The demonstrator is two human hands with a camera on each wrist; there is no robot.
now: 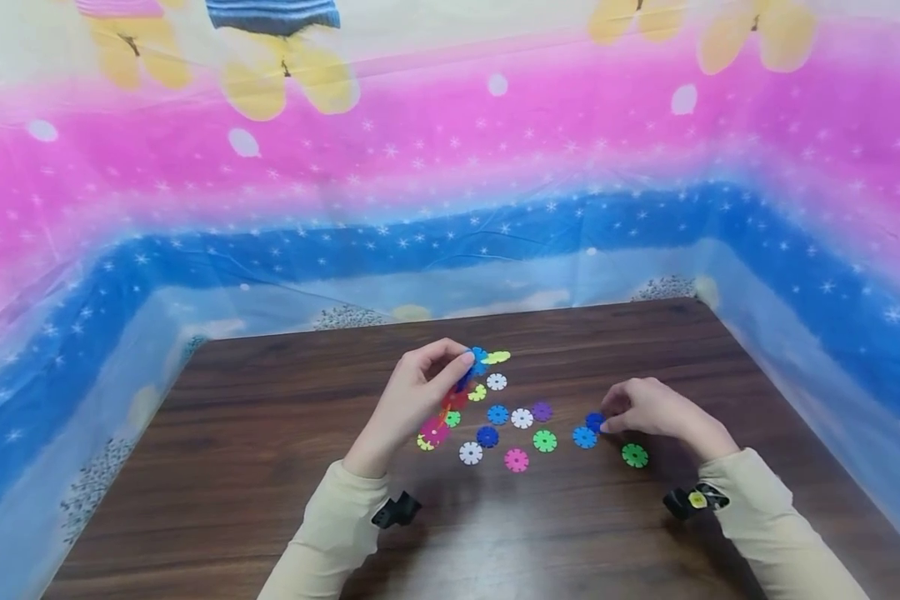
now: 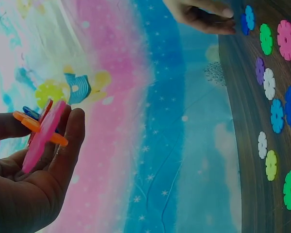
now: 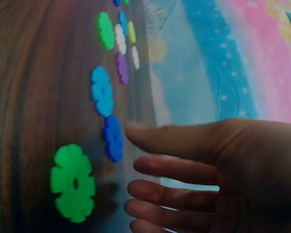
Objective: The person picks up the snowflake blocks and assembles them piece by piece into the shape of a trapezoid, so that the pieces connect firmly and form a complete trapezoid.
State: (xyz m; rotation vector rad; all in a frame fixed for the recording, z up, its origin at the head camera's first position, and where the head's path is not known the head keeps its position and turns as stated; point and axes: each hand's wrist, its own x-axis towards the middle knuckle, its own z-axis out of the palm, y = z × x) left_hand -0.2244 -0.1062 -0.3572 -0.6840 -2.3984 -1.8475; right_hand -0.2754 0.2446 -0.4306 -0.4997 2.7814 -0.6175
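My left hand [image 1: 412, 396] pinches a joined piece of notched plastic flower discs above the table. In the left wrist view its pink disc [image 2: 46, 136] crosses an orange disc [image 2: 29, 121], with red and blue parts behind and a yellow disc [image 2: 49, 93] beyond; my fingers hide some joints. A light blue disc [image 1: 478, 361] of this piece shows past my fingertips. My right hand [image 1: 656, 408] hovers beside a dark blue disc [image 3: 114, 138] on the table. Its fingers are spread apart and hold nothing; whether the thumb touches the disc I cannot tell.
Loose discs lie between the hands, among them a white one [image 1: 471, 453], a pink one [image 1: 517, 460] and a purple one [image 1: 542, 412]. A green disc [image 1: 634, 455] lies near the right wrist. Printed cloth [image 1: 450, 192] hangs behind the brown table [image 1: 217, 467].
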